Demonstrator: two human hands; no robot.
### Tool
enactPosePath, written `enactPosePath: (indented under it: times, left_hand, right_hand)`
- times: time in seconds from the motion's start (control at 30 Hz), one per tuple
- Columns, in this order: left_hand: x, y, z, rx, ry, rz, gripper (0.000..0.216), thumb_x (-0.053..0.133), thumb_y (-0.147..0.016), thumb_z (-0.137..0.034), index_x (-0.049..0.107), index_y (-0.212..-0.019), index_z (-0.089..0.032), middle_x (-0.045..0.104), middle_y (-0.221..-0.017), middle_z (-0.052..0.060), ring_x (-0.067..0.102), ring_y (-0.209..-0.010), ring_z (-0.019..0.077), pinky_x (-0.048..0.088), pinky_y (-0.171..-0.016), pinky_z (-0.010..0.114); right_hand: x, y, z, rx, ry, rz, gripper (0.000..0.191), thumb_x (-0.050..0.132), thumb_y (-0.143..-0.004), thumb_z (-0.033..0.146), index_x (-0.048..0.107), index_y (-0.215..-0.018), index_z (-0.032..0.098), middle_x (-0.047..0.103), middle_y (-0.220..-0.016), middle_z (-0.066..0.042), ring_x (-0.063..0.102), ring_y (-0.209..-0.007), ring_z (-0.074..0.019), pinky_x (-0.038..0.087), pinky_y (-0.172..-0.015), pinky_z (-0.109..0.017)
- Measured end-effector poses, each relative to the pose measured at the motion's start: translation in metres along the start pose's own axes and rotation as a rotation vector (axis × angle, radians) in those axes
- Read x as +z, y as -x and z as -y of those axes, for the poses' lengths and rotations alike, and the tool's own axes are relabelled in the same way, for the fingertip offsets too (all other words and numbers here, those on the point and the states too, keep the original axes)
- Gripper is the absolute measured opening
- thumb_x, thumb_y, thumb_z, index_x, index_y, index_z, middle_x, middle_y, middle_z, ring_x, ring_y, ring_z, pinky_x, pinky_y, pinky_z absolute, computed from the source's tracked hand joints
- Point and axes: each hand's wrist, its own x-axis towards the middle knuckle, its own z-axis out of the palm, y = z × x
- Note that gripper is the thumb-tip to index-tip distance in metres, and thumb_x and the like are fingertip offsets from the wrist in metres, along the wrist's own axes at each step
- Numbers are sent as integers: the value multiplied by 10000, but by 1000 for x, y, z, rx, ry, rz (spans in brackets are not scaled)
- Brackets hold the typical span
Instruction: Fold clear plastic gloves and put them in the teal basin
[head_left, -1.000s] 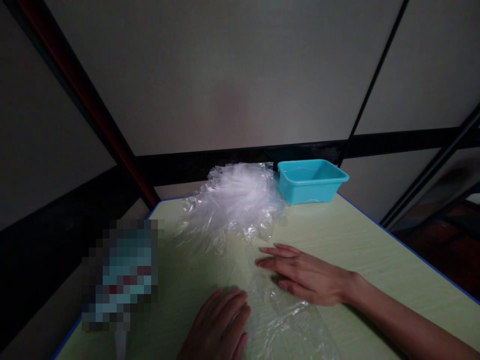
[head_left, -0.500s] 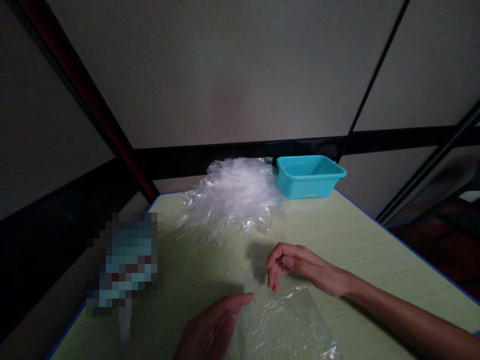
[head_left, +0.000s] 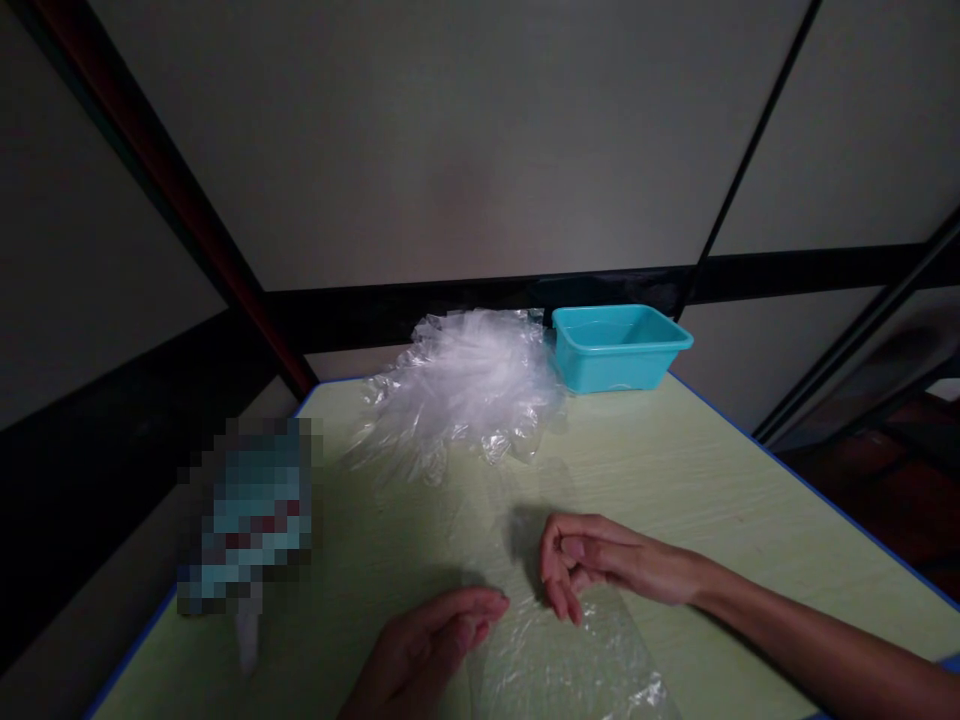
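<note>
Film [head_left: 577,665] lies at six o'clock, spread loosely just in front of me, I judge so that both my hands can reach it. Twelve is straight ahead from the middle of the table [head_left: 697,480], whose far edge stands close to the wall [head_left: 480,150]. At twelve a pile [head_left: 472,385] of clear plastic fans out, probably set back to give my hands room. The tub [head_left: 619,370] stands upright at one, just beside the pile, its mouth up and tipped to my view. At nine sits a packet [head_left: 255,525], too blurred to read. My right hand [head_left: 600,560], at four, curls its fingers down over the film, thumb tucked near them; my left hand [head_left: 431,640], at seven, has thumb and fingers narrowly apart at the film's edge. I cannot tell whether either pinches it. A pale strip [head_left: 247,635] hangs off the packet's near end.
</note>
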Motion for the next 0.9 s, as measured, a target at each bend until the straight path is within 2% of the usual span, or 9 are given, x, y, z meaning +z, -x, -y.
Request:
enactPosePath:
  times: [0.1,0.23,0.4,0.57,0.8,0.9]
  left_hand:
    - [0,-3,-3,-76,224,-50,309,571,-789,-466,697,-890,-203,703,-936,46,639,-922,230,496,-850,347]
    - [4,-7,-6,-127,431,-85,298,595,-783,-437,704,-863,-172,704,-924,69,634,-932,234,489,-860,331]
    - [12,-11,-9,-148,425,14,309,606,-767,-446,714,-842,-166,710,-891,74,642,-900,228,486,-843,312]
    - [14,-13,-8,-254,461,-2,343,659,-694,-487,720,-805,-168,710,-886,78,631,-916,238,460,-867,302]
    - [16,-12,-7,-235,399,25,304,605,-742,-462,713,-847,-198,701,-931,51,604,-965,232,426,-892,291]
    - [16,-12,-6,-215,349,47,296,584,-759,-446,711,-839,-191,703,-913,54,611,-943,238,435,-869,297]
  right_hand:
    - [-4,0,-2,-87,-99,-43,342,494,-836,459,519,-789,121,596,-671,-46,550,-568,-106,414,-552,-242]
    - [-4,0,1,-136,-79,-85,367,507,-823,481,524,-765,119,602,-649,-46,542,-549,-99,412,-542,-237]
    - [0,0,3,-82,-7,-15,332,478,-853,440,519,-771,121,584,-667,-36,539,-573,-97,414,-560,-237]
    - [0,-1,1,-33,105,51,351,419,-880,439,519,-757,126,557,-677,-24,516,-577,-93,412,-584,-247]
    - [3,1,5,-9,343,33,391,359,-911,418,533,-709,132,515,-648,-4,482,-581,-85,396,-577,-234]
    - [2,1,1,-18,337,14,389,376,-905,414,536,-693,131,524,-643,-4,483,-568,-81,394,-564,-231]
